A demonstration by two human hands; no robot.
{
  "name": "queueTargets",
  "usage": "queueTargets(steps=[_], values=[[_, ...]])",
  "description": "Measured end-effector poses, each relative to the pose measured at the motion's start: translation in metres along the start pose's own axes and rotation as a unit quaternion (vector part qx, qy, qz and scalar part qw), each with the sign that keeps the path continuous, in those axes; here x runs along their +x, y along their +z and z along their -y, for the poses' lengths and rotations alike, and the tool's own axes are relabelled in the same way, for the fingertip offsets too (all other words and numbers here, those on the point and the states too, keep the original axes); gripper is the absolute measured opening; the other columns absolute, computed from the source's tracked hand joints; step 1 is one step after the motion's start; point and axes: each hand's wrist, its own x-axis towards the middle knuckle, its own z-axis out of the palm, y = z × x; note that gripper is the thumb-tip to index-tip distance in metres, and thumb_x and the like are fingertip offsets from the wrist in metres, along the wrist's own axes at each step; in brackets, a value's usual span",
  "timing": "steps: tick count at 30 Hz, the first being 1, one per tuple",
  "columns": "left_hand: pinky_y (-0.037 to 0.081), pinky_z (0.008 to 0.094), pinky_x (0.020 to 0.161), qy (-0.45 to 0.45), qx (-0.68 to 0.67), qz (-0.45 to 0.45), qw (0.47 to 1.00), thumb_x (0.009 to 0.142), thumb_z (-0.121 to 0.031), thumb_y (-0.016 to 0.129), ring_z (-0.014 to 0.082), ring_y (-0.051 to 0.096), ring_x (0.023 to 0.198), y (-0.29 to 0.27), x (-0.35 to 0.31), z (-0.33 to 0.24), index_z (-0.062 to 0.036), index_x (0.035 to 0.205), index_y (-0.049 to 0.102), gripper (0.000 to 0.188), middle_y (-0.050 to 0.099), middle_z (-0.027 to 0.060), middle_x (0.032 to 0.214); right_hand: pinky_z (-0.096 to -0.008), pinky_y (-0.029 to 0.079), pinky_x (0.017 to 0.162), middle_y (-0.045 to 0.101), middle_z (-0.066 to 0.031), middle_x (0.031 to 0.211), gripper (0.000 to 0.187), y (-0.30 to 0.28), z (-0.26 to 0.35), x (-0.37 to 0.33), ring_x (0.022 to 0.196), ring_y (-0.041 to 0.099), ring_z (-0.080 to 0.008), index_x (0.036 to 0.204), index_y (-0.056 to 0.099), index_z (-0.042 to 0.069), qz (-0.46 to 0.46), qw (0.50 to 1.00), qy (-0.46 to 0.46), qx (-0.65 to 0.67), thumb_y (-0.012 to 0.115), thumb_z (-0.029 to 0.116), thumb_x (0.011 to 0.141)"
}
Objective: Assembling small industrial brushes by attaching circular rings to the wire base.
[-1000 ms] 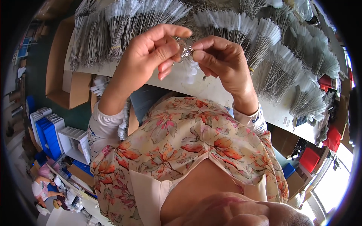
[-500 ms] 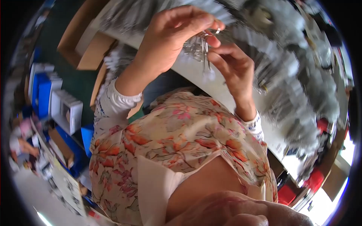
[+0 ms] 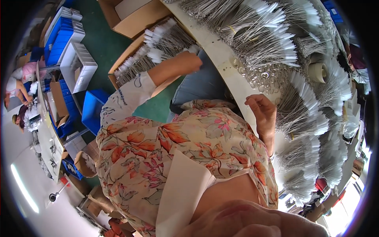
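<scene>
The left arm reaches down and away from the body, its hand hidden behind the surface edge at a carton of white-tipped wires, so its grip cannot be told. The right hand rests at the surface rim with fingers loosely curled, half open and holding nothing, just below a heap of metal rings. Bundles of wires fan out beyond and right of it, and blue and white bins lie on the floor far left of the left arm.
</scene>
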Motion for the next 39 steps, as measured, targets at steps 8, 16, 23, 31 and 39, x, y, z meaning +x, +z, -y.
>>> queueTargets(steps=[8,16,23,31,39], values=[[0.048,0.041,0.072,-0.147,0.07,0.055,0.985,0.078,-0.029,0.06,0.0328,0.06,0.081,0.046,-0.001,0.109,-0.001,0.091,0.064,0.031,0.062,0.0205,0.084,-0.0246,0.043,0.08,0.064,-0.0056,0.085,0.009,0.006,-0.004,0.003,0.084,0.057,-0.0108,0.087,0.062,-0.002,-0.006,0.999,0.044,0.013,0.061,0.006,0.082],[0.048,0.0282,0.076,-0.011,-0.336,0.175,0.925,0.082,-0.01,0.061,0.0173,0.061,0.085,-0.052,-0.003,0.028,0.002,0.103,0.06,0.024,0.065,0.0124,0.095,-0.0267,0.045,0.072,0.063,-0.007,0.083,0.011,-0.027,0.011,0.013,0.081,0.058,-0.0122,0.089,0.064,0.0,0.012,1.0,0.009,0.001,0.062,0.006,0.081],[0.051,0.0256,0.066,0.068,-0.356,0.135,0.922,0.086,-0.024,0.058,0.0133,0.06,0.073,-0.274,0.1,-0.068,-0.0004,0.108,0.054,0.032,0.06,0.0067,0.087,-0.0255,0.044,0.07,0.062,-0.0063,0.082,0.012,-0.1,0.063,-0.008,0.078,0.057,-0.0126,0.09,0.065,0.002,-0.094,0.98,-0.149,-0.094,0.064,0.006,0.079],[0.043,0.0293,0.038,-0.214,-0.157,-0.183,0.947,0.08,-0.023,0.057,0.0154,0.051,0.039,-0.272,0.35,0.053,-0.0059,0.071,0.058,0.02,0.057,0.005,0.057,-0.0226,0.048,0.066,0.065,-0.0042,0.075,0.015,-0.223,0.077,-0.03,0.07,0.06,-0.0087,0.09,0.065,0.001,-0.278,0.936,-0.128,-0.171,0.061,0.014,0.082],[0.045,0.0291,0.043,-0.265,-0.196,-0.191,0.925,0.08,-0.02,0.058,0.0154,0.061,0.055,-0.253,0.372,0.091,-0.0038,0.082,0.063,0.017,0.064,0.0059,0.07,-0.0264,0.049,0.064,0.066,-0.0071,0.071,0.019,-0.317,0.066,0.013,0.067,0.063,-0.0124,0.088,0.067,0.005,-0.43,0.844,-0.121,-0.296,0.065,0.021,0.078]])
